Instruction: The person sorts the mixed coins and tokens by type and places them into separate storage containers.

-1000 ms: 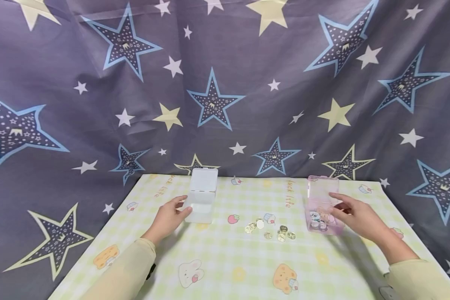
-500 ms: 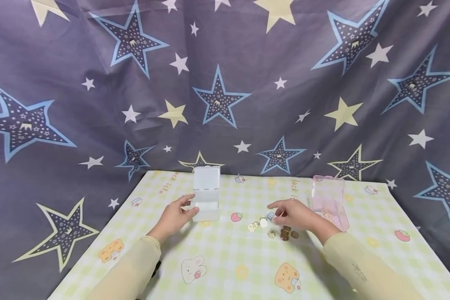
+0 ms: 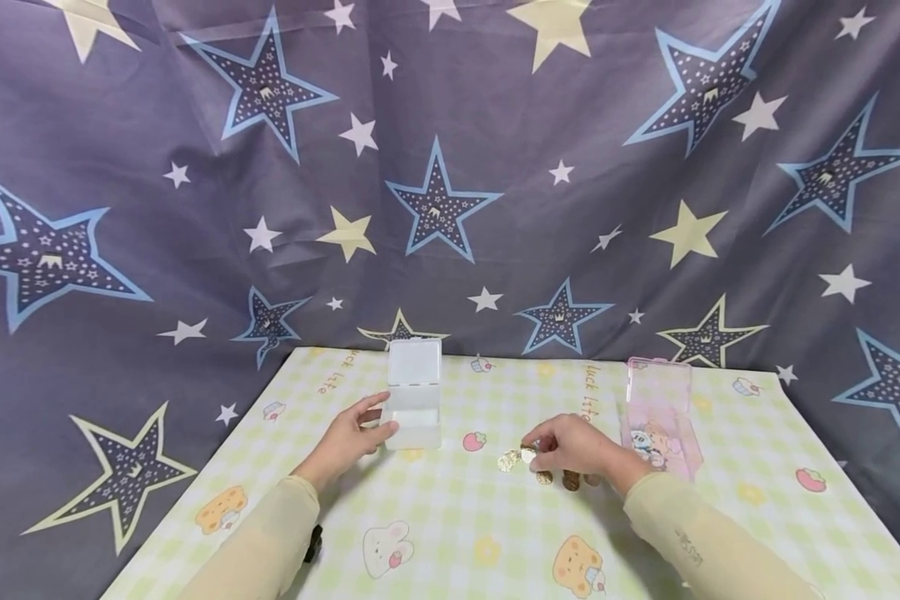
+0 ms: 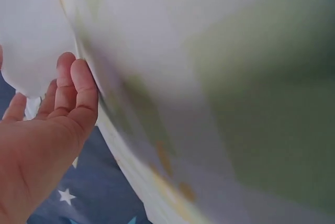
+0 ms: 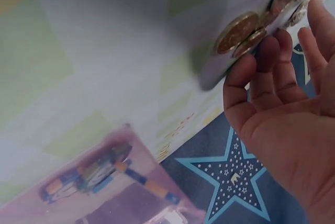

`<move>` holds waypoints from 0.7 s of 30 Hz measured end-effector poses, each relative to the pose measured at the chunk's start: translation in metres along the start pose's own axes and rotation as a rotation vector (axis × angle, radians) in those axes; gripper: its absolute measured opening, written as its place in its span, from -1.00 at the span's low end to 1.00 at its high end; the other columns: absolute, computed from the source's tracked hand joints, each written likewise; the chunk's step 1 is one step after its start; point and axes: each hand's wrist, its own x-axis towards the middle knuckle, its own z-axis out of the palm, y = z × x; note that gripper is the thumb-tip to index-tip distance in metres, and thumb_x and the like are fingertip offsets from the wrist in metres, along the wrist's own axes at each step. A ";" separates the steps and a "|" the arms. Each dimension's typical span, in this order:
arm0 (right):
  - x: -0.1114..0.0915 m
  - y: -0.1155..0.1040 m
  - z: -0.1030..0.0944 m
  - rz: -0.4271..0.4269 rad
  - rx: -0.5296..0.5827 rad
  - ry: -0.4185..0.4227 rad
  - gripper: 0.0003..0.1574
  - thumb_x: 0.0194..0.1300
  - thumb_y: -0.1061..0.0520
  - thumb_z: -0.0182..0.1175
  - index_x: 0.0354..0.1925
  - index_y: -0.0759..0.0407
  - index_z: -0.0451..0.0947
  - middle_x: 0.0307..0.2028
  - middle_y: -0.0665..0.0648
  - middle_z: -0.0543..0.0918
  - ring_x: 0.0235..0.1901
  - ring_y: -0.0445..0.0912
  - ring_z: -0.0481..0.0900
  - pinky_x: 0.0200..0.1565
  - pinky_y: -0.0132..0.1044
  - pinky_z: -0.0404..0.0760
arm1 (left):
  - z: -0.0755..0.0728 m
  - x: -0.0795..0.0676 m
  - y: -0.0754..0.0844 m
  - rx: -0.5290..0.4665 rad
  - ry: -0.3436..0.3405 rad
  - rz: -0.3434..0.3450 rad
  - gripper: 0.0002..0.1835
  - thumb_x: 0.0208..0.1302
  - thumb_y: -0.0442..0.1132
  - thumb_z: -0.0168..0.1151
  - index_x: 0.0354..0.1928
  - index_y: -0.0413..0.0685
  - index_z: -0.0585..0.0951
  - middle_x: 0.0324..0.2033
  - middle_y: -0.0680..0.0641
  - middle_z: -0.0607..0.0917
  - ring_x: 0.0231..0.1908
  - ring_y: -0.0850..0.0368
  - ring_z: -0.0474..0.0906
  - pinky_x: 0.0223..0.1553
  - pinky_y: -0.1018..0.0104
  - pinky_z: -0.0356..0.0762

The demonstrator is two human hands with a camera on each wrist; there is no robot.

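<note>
My left hand [image 3: 352,435] holds the left side of a white plastic box [image 3: 414,429], its thumb at the near side and fingers at the outer wall. The box stands with its lid raised; in the left wrist view its white wall [image 4: 36,30] lies by the curled fingers. My right hand [image 3: 573,446] is down among several gold coins [image 3: 508,460], thumb and forefinger at either side of one coin [image 3: 528,455]; I cannot tell whether they pinch it. In the right wrist view, other fingers curl beside two coins [image 5: 238,33].
A pink clear box [image 3: 660,433], lid raised, stands right of the coins with printed round pieces inside. Both boxes sit on a checked tablecloth [image 3: 435,517]. A starry curtain [image 3: 480,100] hangs behind the table's back edge.
My right hand has moved left from the pink box to the coins and lowered onto them. The left hand stays at the white box; the head view has shifted slightly.
</note>
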 end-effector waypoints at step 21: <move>0.010 0.004 -0.001 0.137 0.140 0.090 -0.91 0.41 0.17 0.40 -0.18 0.09 0.84 -0.27 -0.01 0.84 -0.30 -0.18 0.61 -0.13 -0.28 0.60 | -0.003 0.002 -0.007 -0.102 0.007 -0.016 -0.22 0.41 -0.04 0.48 0.60 0.18 0.40 0.47 -0.39 0.48 0.40 -0.32 0.54 0.14 -0.08 0.74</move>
